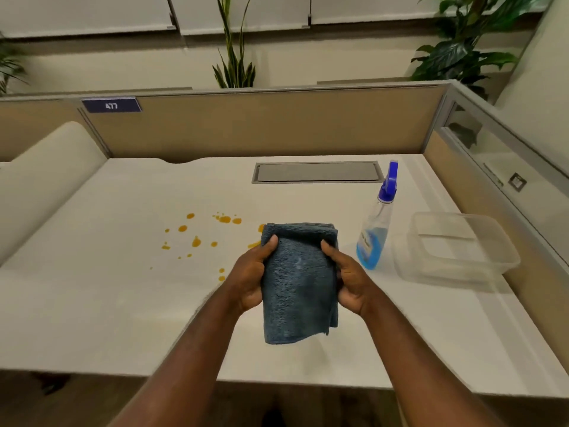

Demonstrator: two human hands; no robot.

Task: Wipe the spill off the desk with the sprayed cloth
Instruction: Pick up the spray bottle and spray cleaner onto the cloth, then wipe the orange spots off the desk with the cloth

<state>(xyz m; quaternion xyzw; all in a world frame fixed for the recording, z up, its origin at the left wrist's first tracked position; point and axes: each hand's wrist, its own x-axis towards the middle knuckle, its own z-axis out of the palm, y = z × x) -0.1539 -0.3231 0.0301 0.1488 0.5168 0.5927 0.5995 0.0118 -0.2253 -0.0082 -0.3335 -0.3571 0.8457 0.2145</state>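
While both hands hold it up above the middle of the desk, the folded blue cloth hangs between them, the left hand pinching its left edge and the right hand pinching its right edge, thumbs on top. Orange spill drops lie scattered left of the cloth. Toward the right edge stand a spray bottle and a clear plastic container.

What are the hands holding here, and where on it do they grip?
Both hands hold the folded blue cloth above the desk: the left hand grips its left edge, the right hand its right edge, near the top.
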